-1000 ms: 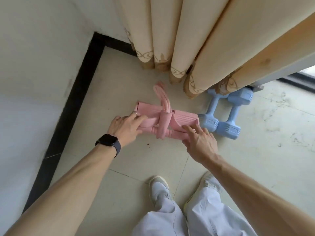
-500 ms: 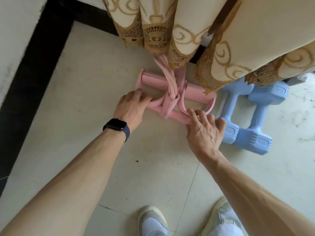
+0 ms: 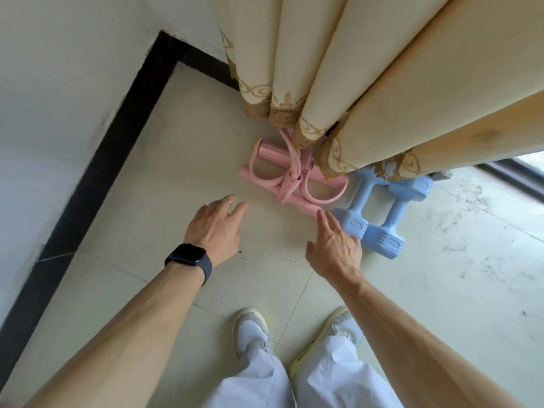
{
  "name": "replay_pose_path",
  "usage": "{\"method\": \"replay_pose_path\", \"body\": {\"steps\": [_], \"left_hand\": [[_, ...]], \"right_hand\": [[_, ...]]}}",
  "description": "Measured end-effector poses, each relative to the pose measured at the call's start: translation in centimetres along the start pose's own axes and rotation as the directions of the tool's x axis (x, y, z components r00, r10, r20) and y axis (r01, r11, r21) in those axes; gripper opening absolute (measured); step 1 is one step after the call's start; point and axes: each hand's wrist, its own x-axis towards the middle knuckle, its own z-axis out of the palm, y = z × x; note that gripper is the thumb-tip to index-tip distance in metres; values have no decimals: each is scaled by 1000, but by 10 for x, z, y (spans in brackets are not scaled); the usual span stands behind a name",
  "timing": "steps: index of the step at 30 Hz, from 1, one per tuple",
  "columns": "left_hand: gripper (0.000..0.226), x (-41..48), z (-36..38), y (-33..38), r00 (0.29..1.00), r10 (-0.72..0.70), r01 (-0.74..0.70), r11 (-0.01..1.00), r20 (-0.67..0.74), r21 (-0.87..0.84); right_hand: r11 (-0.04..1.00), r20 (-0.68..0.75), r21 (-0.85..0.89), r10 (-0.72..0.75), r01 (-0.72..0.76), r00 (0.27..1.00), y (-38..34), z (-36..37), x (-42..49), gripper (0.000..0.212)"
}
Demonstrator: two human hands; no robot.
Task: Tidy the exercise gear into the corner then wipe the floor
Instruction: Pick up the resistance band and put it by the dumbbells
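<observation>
Head view, read outward from the wearer, with places given relative to the pink pedal resistance band (image 3: 290,179). Nearest the camera, two light shoes (image 3: 253,329) and pale trouser legs stand on the tiled floor (image 3: 164,178), well short of the band. Beyond them both forearms reach forward. The left hand (image 3: 216,228), with a dark watch (image 3: 190,262) at the wrist and a ring on one finger, hovers near the band's left end, apart from it, fingers spread and holding nothing. The right hand (image 3: 334,248) is likewise open and empty; its longest fingertip lies at, or just short of, the band's near bar, and contact cannot be confirmed. It is the nearer hand.

The band lies flat, its long axis running from upper left to lower right, its far side tucked under the curtain hem (image 3: 306,131). Two blue dumbbells (image 3: 379,213) lie side by side just right of the band, their far heads also under the curtain. Farther left, the black skirting (image 3: 117,136) marks the wall corner (image 3: 164,42).

Judgement: the gear appears gathered against the curtain, so the tidying step looks near complete. Specks of dirt near the band suggest wiping remains undone, and no cloth is visible.
</observation>
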Motion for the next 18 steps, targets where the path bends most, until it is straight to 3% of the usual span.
{"method": "replay_pose_path", "body": {"steps": [5, 13, 18], "left_hand": [[61, -78, -89, 54, 996, -90, 87, 990, -17, -110], [45, -227, -277, 133, 994, -37, 17, 983, -107, -181], [48, -316, -376, 153, 962, -133, 84, 976, -238, -202]], "right_hand": [[971, 107, 118, -222, 210, 969, -4, -95, -126, 46], [948, -68, 26, -314, 316, 947, 0, -290, -323, 40], [888, -255, -23, -449, 458, 857, -26, -409, -411, 34]]}}
